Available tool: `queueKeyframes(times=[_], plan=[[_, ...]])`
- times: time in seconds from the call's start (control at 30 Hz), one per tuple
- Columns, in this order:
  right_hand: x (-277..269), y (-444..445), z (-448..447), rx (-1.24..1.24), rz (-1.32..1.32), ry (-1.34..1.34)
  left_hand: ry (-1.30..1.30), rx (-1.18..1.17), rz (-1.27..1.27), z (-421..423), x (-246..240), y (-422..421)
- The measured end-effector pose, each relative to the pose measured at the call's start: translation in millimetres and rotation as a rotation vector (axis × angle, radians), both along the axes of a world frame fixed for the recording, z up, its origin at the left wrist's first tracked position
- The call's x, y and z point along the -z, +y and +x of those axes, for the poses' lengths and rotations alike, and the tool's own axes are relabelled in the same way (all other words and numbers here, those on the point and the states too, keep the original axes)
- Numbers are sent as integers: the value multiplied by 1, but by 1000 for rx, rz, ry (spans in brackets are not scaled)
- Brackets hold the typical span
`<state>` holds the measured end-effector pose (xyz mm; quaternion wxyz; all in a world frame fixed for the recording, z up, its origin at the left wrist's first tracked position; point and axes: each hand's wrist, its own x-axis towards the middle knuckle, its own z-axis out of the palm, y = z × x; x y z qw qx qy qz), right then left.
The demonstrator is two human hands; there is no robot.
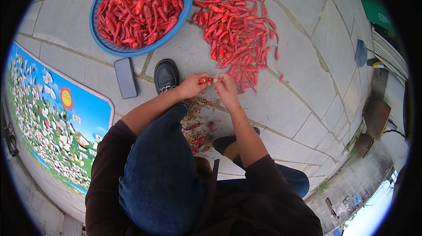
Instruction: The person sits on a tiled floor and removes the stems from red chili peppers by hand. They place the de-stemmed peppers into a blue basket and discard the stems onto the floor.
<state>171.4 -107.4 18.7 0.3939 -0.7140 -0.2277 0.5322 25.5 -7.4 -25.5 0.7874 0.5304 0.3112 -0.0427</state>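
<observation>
My left hand (192, 86) grips red chili peppers (203, 80), their stem ends turned toward my right hand. The fingertips of my right hand (226, 90) pinch together at a chili stem (212, 78), just right of the left fist. Beyond the hands, a loose pile of red chilies (235, 35) spreads over the stone paving. A round blue plastic basket (141, 51) heaped with red chilies stands at the upper left. Below my hands, pulled stems and red chili scraps (194, 117) lie on the ground between my feet; my left thigh partly hides them.
A smartphone (126, 78) lies beside my left black shoe (166, 74). To the left, a printed mat (89, 99) carries many pale dried slices. A blue dustpan (360, 53) and a green container (377, 10) stand at the far right on the stone paving (296, 104).
</observation>
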Motion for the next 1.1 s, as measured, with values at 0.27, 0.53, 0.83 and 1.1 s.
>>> queueKeyframes(times=[0.27,0.53,0.83,1.1], plan=[[-3,1,0,-213,-22,-344,-25,13,-133,1,-20,0],[-7,5,-17,-245,73,-496,38,-16,-38,-1,-18,1],[-8,19,-35,440,-117,351,-80,-183,-58,0,-20,4],[-18,21,-38,660,-94,646,-45,-237,-305,-1,-32,7]])
